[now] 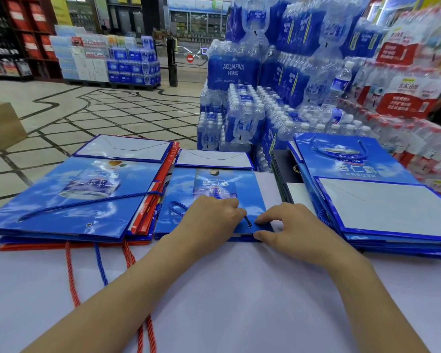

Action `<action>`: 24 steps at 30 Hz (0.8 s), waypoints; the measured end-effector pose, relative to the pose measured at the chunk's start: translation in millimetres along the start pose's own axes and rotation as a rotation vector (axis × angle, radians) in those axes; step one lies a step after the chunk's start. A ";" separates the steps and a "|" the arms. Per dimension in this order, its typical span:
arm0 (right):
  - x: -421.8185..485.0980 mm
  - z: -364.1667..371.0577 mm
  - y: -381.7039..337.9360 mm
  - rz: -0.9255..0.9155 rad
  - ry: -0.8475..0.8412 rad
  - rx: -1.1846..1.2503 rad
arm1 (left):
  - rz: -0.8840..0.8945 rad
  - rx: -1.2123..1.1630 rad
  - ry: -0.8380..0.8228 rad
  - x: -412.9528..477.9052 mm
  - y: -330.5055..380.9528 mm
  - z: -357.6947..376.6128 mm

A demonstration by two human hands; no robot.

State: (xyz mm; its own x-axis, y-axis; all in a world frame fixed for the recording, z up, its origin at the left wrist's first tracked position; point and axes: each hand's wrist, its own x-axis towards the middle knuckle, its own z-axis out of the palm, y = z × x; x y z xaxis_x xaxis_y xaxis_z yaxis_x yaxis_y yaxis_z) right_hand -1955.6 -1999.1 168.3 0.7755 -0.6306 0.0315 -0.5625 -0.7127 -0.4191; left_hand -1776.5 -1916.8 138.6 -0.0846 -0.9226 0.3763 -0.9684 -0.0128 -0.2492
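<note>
A flat, folded blue paper gift bag (214, 184) lies in the middle of a white table (239, 289). My left hand (211, 220) rests on its near edge and pinches the end of a blue rope handle (176, 207) at an eyelet hole (248, 223). My right hand (290, 225) grips the bag's near right corner, thumb under the edge and fingers curled on top beside the eyelet.
A stack of folded blue and red bags (69, 200) lies on the left, with red and blue cords (71, 276) trailing toward me. Another blue stack (382, 200) sits on the right. Shrink-wrapped water bottle packs (265, 93) rise behind the table. A cardboard box (0, 126) stands far left.
</note>
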 end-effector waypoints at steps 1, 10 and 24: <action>0.1 0.6 0.5 -0.004 0.003 0.005 | -0.016 -0.003 -0.001 0.5 -0.2 1.2; 6.8 7.2 5.1 -0.120 -0.032 -0.048 | -0.149 -0.119 0.041 -1.8 -0.9 15.9; 8.8 10.7 7.3 -0.149 -0.080 -0.093 | -0.213 -0.462 0.009 -1.9 -3.3 4.0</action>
State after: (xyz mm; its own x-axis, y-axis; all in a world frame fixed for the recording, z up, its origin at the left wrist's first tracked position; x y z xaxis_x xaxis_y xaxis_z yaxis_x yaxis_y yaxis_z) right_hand -1949.8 -2006.5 155.8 0.8703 -0.4924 0.0126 -0.4615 -0.8239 -0.3290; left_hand -1772.3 -1916.6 135.2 0.1260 -0.9148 0.3838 -0.9668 -0.0266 0.2540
